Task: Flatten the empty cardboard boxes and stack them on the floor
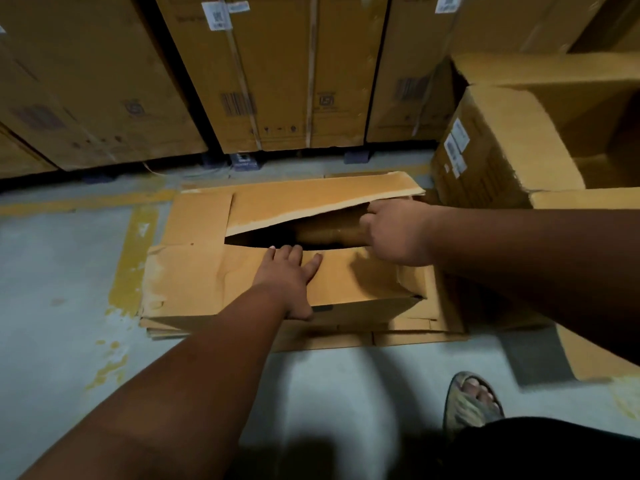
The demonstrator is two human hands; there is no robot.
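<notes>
— While the wall of sealed cartons (270, 74) stands behind, where's the working box?

— Half-collapsed box (287, 268) sits on the floor (62, 271), atop flattened sheets (415, 336). Long axis runs left to right across the person. An open carton (519, 140) waits at the right.

— Which hand is nearer the gap?

— Right hand (394, 233), fingers curled on the raised far flap's (311, 202) right end, by my reading. Left hand (289, 280) lies flat, fingers straight, pressing the near panel at its middle; that grip is released.

— So the next move?

— Likely pushing that flap down and away; the slot lies just beyond the left fingertips.
</notes>
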